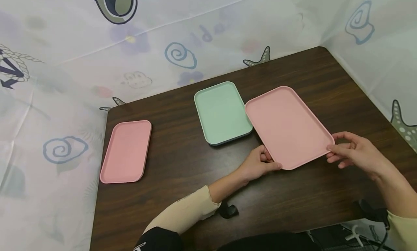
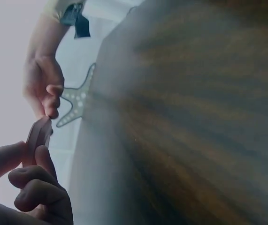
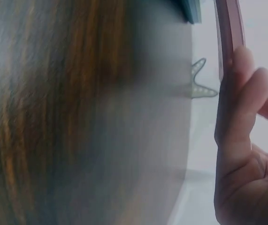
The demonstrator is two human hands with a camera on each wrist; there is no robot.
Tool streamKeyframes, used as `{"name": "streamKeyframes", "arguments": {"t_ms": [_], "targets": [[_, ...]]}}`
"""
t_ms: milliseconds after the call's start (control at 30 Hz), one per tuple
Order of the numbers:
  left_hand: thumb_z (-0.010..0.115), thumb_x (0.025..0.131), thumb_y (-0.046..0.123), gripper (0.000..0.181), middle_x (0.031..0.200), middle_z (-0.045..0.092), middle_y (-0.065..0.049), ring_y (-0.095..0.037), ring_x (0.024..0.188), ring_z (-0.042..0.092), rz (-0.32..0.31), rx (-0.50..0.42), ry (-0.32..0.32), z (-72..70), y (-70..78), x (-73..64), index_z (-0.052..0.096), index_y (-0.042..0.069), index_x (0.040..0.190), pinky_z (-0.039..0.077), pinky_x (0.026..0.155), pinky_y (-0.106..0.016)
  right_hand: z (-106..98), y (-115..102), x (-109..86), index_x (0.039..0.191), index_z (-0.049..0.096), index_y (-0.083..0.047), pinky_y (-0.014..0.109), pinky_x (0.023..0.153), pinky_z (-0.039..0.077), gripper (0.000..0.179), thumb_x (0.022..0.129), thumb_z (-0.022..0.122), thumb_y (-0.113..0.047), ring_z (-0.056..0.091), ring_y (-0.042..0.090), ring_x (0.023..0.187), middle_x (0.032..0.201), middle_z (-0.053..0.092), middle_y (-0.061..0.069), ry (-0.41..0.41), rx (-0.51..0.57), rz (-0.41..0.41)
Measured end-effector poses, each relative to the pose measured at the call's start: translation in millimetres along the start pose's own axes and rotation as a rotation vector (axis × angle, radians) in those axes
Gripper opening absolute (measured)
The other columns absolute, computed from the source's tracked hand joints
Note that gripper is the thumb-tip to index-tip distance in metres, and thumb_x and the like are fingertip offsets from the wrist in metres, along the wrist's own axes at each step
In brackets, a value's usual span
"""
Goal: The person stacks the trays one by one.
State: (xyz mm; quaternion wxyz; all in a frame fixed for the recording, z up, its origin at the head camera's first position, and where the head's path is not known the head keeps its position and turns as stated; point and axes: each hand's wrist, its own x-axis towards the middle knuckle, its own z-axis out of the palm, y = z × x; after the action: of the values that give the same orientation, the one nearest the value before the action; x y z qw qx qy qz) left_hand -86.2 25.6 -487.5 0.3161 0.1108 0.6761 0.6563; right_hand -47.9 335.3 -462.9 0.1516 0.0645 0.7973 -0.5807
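Observation:
A pink rectangular tray with a raised rim is held above the table between both hands. At its near left corner my left hand pinches the rim, thumb on top and fingers beneath. My right hand grips the near right corner the same way. Both wrist views show the tray edge-on, raised off the tabletop, between thumb and fingers. Just left of it lies a mint green tray, with a darker rim showing under its near edge. The held tray's left corner overlaps the green tray's right side in the head view.
Another pink tray lies near the left edge of the dark wood table. A patterned cloth hangs behind and beside the table. A small black object sits by the left forearm. Cables show below the front edge.

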Motion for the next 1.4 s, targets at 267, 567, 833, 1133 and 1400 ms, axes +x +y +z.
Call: {"name": "streamKeyframes", "arguments": {"t_ms": [267,567,833,1133,1400], "targets": [[0.077,0.079,-0.005,0.029,0.072,0.067,-0.001,-0.005,0.064,0.055,-0.050,-0.029,-0.004,-18.2,-0.1,-47.3,0.051,0.006,0.084,0.037,0.055,-0.021,17,-11,-2.6,0.123,0.044,0.002,0.040,0.059,0.056,0.036,0.096,0.064,-0.011,0.071,0.027,0.075,0.086,0.072,0.019,-0.206,-0.020,-0.004],[0.074,0.081,-0.006,0.025,0.076,0.065,0.000,-0.003,0.058,0.051,-0.089,-0.076,-0.049,-40.5,-8.5,-107.1,0.052,0.001,0.088,0.038,0.053,-0.018,53,-14,-2.8,0.108,0.051,0.004,0.046,0.057,0.056,0.030,0.089,0.071,-0.008,0.070,0.034,0.069,0.078,0.071,0.019,-0.451,0.070,-0.063],[0.076,0.081,-0.001,0.027,0.076,0.062,0.001,-0.003,0.054,0.046,-0.110,-0.040,-0.012,-57.0,-23.9,-132.7,0.056,-0.002,0.098,0.037,0.051,-0.017,83,-9,1.8,0.102,0.050,0.006,0.049,0.057,0.055,0.030,0.087,0.073,-0.007,0.070,0.037,0.067,0.075,0.071,0.018,-0.525,0.126,-0.077],[0.076,0.081,0.000,0.034,0.085,0.065,-0.004,-0.006,0.066,0.058,-0.133,-0.056,0.007,-68.8,-37.2,-143.5,0.056,-0.005,0.108,0.043,0.056,-0.018,102,-10,4.2,0.100,0.050,0.008,0.045,0.055,0.056,0.031,0.086,0.074,-0.006,0.070,0.031,0.065,0.074,0.070,0.016,-0.535,0.150,-0.080],[0.073,0.083,-0.002,0.041,0.093,0.070,-0.013,-0.009,0.072,0.063,-0.117,-0.084,-0.001,-74.1,-46.0,-142.1,0.054,-0.006,0.119,0.046,0.060,-0.019,109,-10,5.5,0.098,0.051,0.007,0.044,0.055,0.056,0.033,0.084,0.077,-0.008,0.069,0.030,0.064,0.072,0.069,0.016,-0.500,0.136,-0.046]]}}
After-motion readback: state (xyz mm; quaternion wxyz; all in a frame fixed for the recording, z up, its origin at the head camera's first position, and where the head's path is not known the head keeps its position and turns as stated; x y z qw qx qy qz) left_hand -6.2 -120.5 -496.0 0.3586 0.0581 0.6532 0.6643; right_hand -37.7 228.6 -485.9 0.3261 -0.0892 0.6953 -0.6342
